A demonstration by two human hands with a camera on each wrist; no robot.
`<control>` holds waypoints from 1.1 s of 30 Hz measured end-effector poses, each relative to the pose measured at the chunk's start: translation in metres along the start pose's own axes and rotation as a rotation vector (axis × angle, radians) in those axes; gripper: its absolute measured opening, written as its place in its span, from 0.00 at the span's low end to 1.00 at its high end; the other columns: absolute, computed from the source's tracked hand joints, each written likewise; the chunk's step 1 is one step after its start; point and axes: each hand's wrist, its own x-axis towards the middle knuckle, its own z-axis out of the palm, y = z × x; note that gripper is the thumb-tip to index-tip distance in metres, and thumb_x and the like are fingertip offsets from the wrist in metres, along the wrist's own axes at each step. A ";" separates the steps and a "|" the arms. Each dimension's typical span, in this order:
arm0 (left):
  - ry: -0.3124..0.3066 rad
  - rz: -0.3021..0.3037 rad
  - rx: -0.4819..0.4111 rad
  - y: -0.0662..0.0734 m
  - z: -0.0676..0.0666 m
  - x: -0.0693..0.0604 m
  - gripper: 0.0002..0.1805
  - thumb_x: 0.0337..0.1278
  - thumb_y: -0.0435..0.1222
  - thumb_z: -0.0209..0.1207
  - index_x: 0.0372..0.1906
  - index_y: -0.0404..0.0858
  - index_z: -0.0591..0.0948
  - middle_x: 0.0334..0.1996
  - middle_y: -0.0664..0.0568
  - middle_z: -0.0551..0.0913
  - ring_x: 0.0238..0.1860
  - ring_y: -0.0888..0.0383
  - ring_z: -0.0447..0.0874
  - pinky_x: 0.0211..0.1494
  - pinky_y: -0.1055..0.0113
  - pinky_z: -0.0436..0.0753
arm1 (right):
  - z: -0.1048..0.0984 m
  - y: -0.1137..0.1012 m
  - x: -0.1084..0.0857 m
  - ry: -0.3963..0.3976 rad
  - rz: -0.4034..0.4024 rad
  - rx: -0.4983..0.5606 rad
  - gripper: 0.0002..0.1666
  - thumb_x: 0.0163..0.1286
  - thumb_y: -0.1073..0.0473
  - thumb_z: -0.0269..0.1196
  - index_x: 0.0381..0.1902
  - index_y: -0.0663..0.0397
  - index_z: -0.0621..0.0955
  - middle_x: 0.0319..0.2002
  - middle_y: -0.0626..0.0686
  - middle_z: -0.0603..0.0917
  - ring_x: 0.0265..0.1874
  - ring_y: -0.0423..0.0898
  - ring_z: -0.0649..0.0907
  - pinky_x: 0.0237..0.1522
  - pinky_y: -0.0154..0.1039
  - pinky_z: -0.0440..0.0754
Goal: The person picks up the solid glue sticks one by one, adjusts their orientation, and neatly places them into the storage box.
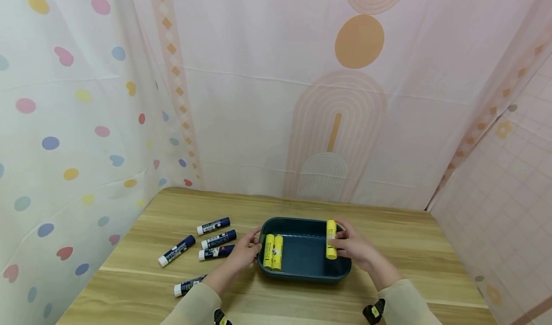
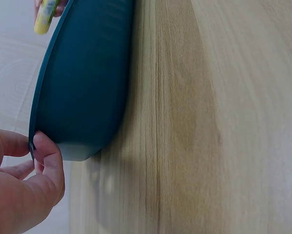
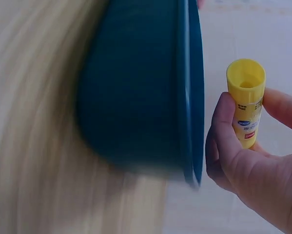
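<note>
A dark teal plastic basin [image 1: 302, 278] stands on the wooden table. My left hand [image 1: 245, 252] pinches its left rim between thumb and fingers, which the left wrist view shows close up. Two yellow glue sticks [image 1: 273, 253] lie side by side within the basin at its left end. Over the right end, my right hand [image 1: 351, 243] holds another yellow glue stick [image 3: 248, 105] between thumb and fingers. In the right wrist view this stick is upright, beside the basin's rim and apart from it.
Several dark blue glue sticks with white caps, one of them a glue stick [image 1: 177, 250] set apart at an angle, lie left of the basin. My left forearm partly covers the nearest glue stick [image 1: 189, 285]. Patterned curtains [image 1: 250, 123] hang behind the table [image 1: 388, 224] and at both sides.
</note>
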 end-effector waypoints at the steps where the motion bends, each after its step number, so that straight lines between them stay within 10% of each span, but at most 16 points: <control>1: 0.000 0.001 0.001 0.000 0.000 0.000 0.27 0.67 0.26 0.46 0.70 0.38 0.62 0.42 0.44 0.67 0.36 0.53 0.69 0.32 0.62 0.75 | 0.005 0.001 0.001 -0.006 0.000 0.001 0.42 0.67 0.65 0.58 0.73 0.56 0.50 0.46 0.60 0.64 0.40 0.48 0.77 0.42 0.42 0.82; 17: 0.015 -0.004 0.023 0.000 -0.001 0.000 0.27 0.66 0.26 0.46 0.70 0.38 0.62 0.43 0.43 0.68 0.36 0.53 0.70 0.32 0.61 0.76 | 0.084 0.020 0.036 0.065 0.047 -0.290 0.40 0.61 0.62 0.66 0.69 0.50 0.62 0.40 0.57 0.71 0.34 0.48 0.76 0.32 0.40 0.82; 33: 0.010 0.004 0.006 -0.002 -0.001 0.002 0.27 0.66 0.26 0.46 0.70 0.38 0.62 0.44 0.42 0.68 0.36 0.52 0.70 0.31 0.62 0.75 | 0.110 0.024 0.054 0.065 0.032 -0.447 0.43 0.57 0.64 0.68 0.69 0.56 0.63 0.39 0.58 0.76 0.25 0.47 0.76 0.24 0.39 0.77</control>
